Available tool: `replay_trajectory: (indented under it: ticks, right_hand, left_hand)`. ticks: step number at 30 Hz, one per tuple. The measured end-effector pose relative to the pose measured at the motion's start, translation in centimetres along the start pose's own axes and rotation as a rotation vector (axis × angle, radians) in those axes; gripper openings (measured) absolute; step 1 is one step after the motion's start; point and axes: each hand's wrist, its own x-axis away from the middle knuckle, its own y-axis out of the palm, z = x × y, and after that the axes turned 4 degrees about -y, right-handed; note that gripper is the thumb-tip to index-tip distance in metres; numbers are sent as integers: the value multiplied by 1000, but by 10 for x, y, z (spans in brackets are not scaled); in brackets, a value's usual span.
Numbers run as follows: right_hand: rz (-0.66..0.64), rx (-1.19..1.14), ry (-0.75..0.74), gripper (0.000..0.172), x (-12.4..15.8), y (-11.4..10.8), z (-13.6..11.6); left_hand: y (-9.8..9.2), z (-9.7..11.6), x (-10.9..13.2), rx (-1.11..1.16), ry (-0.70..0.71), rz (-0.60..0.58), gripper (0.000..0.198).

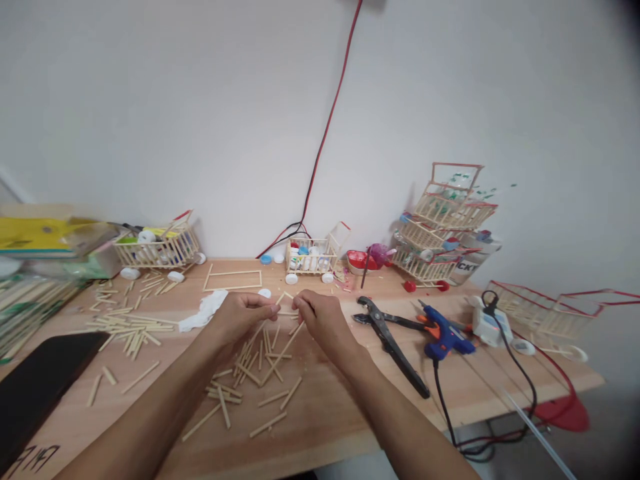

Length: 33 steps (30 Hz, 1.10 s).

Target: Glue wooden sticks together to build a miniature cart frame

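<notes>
My left hand (pixel 243 315) and my right hand (pixel 320 319) meet over the middle of a wooden table (pixel 320 427). Both are pinched shut on thin wooden sticks (pixel 287 311) held between them, joined into a small piece whose shape I cannot make out. Under the hands lies a loose scatter of cut sticks (pixel 250 380). A rectangular stick frame (pixel 233 279) lies flat just beyond the hands.
Black pliers (pixel 393 340) and a blue glue gun (pixel 445 337) with a black cord lie to the right. Small stick carts (pixel 310 257) stand along the wall, several stacked at the right (pixel 445 227). More sticks (pixel 127 327), white tissue (pixel 205 310) and a black slab (pixel 35 383) lie left.
</notes>
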Motion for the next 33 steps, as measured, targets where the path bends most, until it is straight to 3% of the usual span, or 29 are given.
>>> replay_trajectory:
  ticks: [26,33]
  right_hand:
    - [16,-22,7,23,0,0,-1]
    - [17,-14,-1,24,0,0,0]
  left_hand:
    - [1,2,3,-60,18,-14,25]
    - [1,1,2,-75,-37,-20,28]
